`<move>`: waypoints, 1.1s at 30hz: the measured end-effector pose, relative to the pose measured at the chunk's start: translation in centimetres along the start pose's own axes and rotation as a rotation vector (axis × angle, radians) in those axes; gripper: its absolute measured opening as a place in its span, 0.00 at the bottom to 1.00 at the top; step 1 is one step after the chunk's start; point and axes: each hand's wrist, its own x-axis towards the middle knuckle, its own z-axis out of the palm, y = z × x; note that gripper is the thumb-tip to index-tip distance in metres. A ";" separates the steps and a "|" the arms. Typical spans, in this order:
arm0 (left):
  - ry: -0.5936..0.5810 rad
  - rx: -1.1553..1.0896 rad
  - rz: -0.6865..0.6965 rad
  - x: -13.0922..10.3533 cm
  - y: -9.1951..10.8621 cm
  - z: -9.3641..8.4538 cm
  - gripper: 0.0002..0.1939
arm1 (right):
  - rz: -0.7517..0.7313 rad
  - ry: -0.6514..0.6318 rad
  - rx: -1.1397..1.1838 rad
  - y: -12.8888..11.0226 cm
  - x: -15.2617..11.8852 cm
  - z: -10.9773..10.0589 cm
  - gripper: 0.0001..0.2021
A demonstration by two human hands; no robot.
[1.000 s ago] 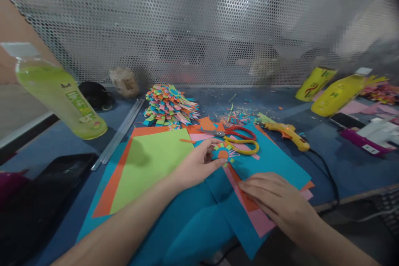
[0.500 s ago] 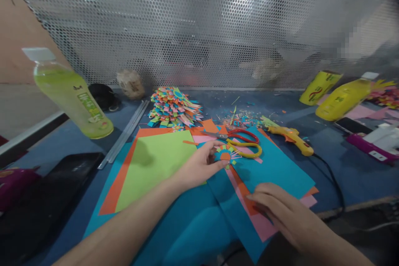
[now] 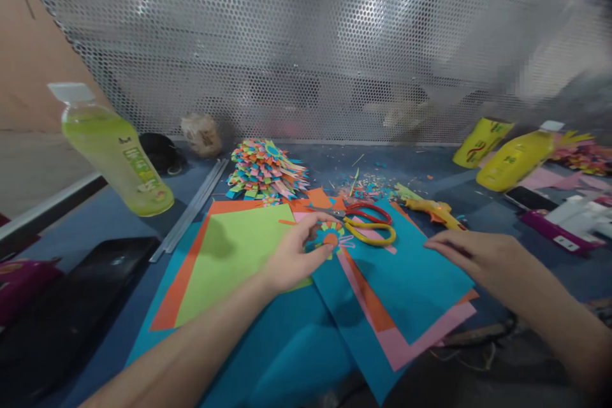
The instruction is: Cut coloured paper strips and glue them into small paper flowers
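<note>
My left hand (image 3: 299, 252) pinches a small layered paper flower (image 3: 329, 240) with a blue ring, an orange centre and tabs in several colours. Pink paper loops stick out at the flower's right side. My right hand (image 3: 482, 261) hovers by the right edge of the blue sheet (image 3: 421, 274), its fingers pressed together; what they hold, if anything, cannot be made out. Just beyond it lies a yellow glue gun (image 3: 433, 209), its handle end partly behind the hand. Scissors (image 3: 370, 229) with one red and one yellow handle lie beyond the flower.
A stack of multicoloured paper flowers (image 3: 268, 169) stands behind the sheets, with paper scraps (image 3: 375, 186) beside it. Clear sticks (image 3: 191, 210), a green drink bottle (image 3: 117, 162) and a black tray (image 3: 90, 306) are at left. A yellow bottle (image 3: 516, 159) and power strip (image 3: 559, 233) are at right.
My right hand has moved from the lower edge of the orange and pink sheets up and right, close to the glue gun. My left hand keeps the paper flower in nearly the same place.
</note>
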 end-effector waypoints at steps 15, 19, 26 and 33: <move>0.254 0.705 0.624 -1.2 0.9 -0.4 0.23 | 0.247 -0.297 1.181 -8.7 8.2 3.7 0.13; 0.294 0.628 0.592 -1.2 0.9 -0.3 0.19 | 0.256 -0.316 1.280 -9.9 9.1 4.2 0.12; 0.227 0.460 0.464 -0.8 0.4 -0.7 0.21 | 0.326 -0.416 1.351 -8.4 9.0 4.6 0.11; 0.365 0.066 0.240 -0.2 1.5 -1.1 0.15 | 0.323 -0.435 1.329 -7.9 8.5 3.7 0.10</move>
